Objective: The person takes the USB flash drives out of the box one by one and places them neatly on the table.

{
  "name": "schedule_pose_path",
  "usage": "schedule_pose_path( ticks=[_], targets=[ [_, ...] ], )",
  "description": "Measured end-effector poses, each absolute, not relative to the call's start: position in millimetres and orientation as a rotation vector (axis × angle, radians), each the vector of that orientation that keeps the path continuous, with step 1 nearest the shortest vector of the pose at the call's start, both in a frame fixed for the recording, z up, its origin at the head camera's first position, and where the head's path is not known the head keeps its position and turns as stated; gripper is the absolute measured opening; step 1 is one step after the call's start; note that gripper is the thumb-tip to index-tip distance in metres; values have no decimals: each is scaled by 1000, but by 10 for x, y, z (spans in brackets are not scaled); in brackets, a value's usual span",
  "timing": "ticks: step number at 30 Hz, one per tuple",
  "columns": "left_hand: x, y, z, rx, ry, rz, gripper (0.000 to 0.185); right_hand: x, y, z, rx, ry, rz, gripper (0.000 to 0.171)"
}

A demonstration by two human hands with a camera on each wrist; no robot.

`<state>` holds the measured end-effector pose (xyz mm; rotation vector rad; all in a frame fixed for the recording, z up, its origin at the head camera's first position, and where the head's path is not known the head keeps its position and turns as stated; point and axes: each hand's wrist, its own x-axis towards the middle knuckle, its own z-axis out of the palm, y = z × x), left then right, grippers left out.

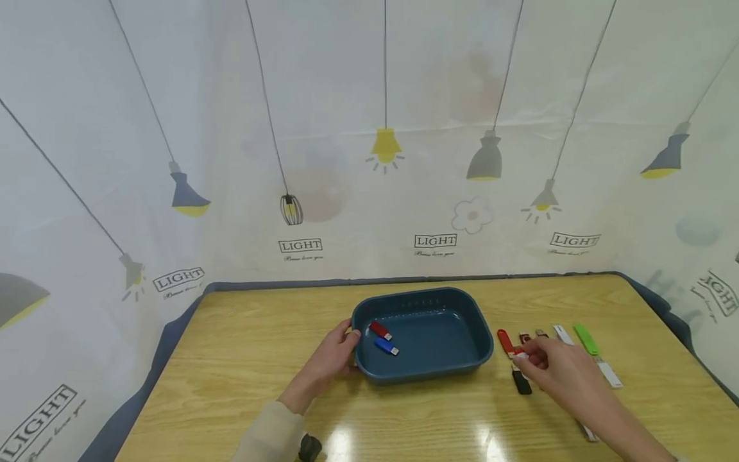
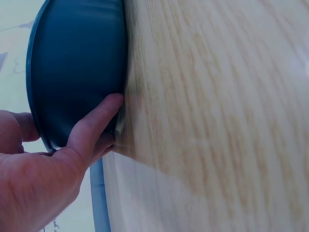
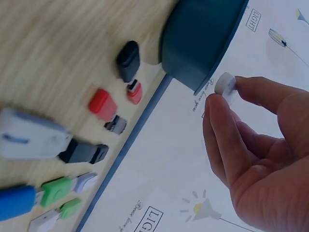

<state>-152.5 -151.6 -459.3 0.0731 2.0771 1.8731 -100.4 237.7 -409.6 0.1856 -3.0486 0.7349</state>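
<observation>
My left hand (image 1: 335,350) grips the left end of a dark blue plastic basin (image 1: 416,374), thumb over the rim and fingers against the outer wall in the left wrist view. A red USB stick (image 1: 380,331) and a blue USB stick (image 1: 386,346) lie inside, near that hand. To the right of the basin, my right hand (image 1: 562,372) pinches a small white USB stick (image 3: 225,84) between thumb and forefinger. Only its rounded white end shows in the right wrist view; the rest is hidden by the fingers.
Several more USB sticks lie on the wooden table (image 1: 242,378) around my right hand, among them a red one (image 1: 505,341), a black one (image 1: 522,382), a green one (image 1: 586,337) and a white one (image 1: 609,374). A lamp-patterned curtain (image 1: 358,83) hangs behind the table.
</observation>
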Motion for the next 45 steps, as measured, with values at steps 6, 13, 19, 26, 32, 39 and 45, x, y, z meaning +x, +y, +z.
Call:
schedule_pose_path(
  ticks=[6, 13, 19, 26, 32, 39, 45],
  targets=[
    [-1522, -1516, -4597, 93, 2056, 1886, 54, -916, 2556, -4163, 151, -3133, 689, 24],
    [-1524, -1523, -4606, 85, 2047, 1887, 54, -864, 2630, -4240, 24, -3243, 683, 24],
    [-1514, -1525, -4597, 84, 2047, 1887, 55, -792, 2665, -4340, -22, -3286, 644, 27],
    [-1509, -1522, -4589, 80, 2047, 1882, 55, -770, 2683, -4461, -40, -3319, 625, 24],
    [-1512, -1520, -4587, 87, 2048, 1881, 54, -761, 2685, -4502, -18, -3307, 551, 24],
    [-1511, -1519, -4584, 94, 2059, 1876, 54, -746, 2666, -4517, -50, -3339, 539, 24],
    [-1508, -1521, -4580, 95, 2068, 1866, 54, -744, 2679, -4572, -10, -3342, 525, 23]
  ],
)
